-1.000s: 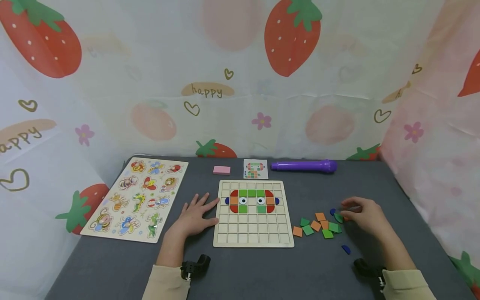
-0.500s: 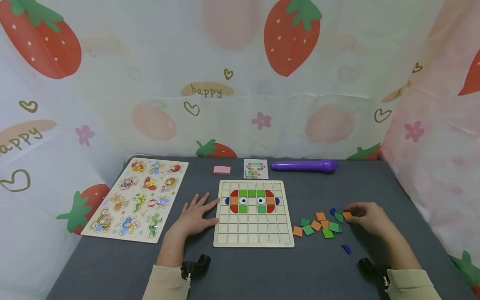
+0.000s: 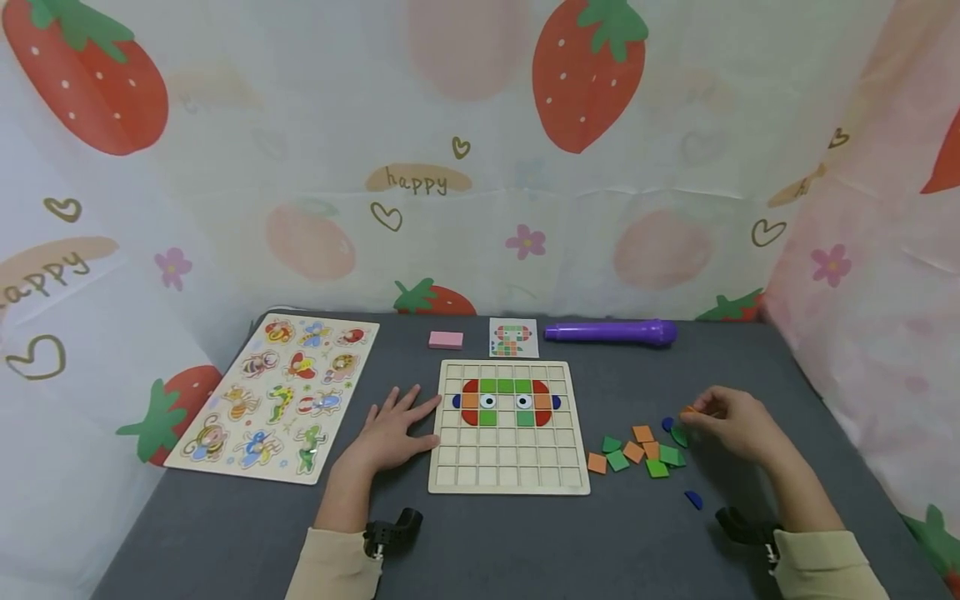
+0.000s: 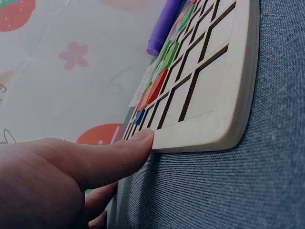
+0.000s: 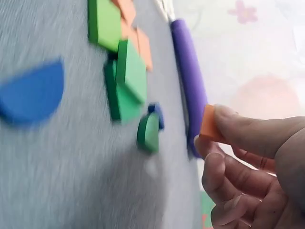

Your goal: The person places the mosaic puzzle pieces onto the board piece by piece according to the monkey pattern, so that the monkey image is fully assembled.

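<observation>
My right hand (image 3: 738,425) pinches an orange square tile (image 5: 208,123) between thumb and fingers, held above the table at the right side of the loose pieces. My left hand (image 3: 388,433) lies spread on the table, its thumb and a fingertip at the left edge of the wooden grid board (image 3: 510,482). Red, green, orange and blue pieces with two eye tiles form a face in the board's upper rows. Close to my right hand lie a green rounded piece (image 5: 149,133), a green tile (image 5: 132,71) and a blue half-circle (image 5: 35,93).
Several orange tiles (image 3: 642,434) and green tiles (image 3: 657,468) lie loose right of the board. Behind it are a pink block (image 3: 446,340), a small picture card (image 3: 513,338) and a purple tube-shaped thing (image 3: 609,332). An insect puzzle board (image 3: 279,400) lies at left.
My right hand has taken hold of the orange tile at the right end of the pieces and lifted it off the table. My left hand and the board have stayed put.
</observation>
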Demonstrator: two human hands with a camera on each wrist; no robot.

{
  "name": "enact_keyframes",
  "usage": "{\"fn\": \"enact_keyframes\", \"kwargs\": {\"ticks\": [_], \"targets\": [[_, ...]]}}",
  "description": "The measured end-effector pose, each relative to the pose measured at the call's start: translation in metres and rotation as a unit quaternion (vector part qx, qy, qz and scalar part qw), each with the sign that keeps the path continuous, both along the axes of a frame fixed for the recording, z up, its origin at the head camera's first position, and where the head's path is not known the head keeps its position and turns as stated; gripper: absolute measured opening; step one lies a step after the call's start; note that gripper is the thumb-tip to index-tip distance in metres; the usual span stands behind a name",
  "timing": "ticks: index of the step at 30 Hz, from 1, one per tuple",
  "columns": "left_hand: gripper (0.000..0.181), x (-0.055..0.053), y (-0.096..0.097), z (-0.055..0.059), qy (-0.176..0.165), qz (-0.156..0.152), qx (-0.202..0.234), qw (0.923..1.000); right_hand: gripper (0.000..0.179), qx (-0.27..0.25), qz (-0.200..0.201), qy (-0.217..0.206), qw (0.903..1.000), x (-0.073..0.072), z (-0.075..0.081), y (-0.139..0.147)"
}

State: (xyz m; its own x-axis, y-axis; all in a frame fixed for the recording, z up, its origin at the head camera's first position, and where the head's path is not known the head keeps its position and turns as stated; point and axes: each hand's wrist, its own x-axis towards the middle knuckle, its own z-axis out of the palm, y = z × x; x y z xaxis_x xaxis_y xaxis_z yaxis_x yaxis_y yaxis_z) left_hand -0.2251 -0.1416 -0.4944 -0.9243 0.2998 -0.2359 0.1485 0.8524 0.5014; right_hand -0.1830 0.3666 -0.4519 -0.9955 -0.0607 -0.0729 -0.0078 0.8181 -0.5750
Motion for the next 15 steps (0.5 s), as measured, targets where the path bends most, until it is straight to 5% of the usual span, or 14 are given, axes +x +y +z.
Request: {"fn": "enact_keyframes", "kwargs": {"ticks": [15], "targets": [[0.07,-0.001,0.0,-0.002,-0.002,0.005,-0.002,1.0,0.027,-0.066,0.041,0.013,0.9969,-0.023,0.013,-0.06]]}}
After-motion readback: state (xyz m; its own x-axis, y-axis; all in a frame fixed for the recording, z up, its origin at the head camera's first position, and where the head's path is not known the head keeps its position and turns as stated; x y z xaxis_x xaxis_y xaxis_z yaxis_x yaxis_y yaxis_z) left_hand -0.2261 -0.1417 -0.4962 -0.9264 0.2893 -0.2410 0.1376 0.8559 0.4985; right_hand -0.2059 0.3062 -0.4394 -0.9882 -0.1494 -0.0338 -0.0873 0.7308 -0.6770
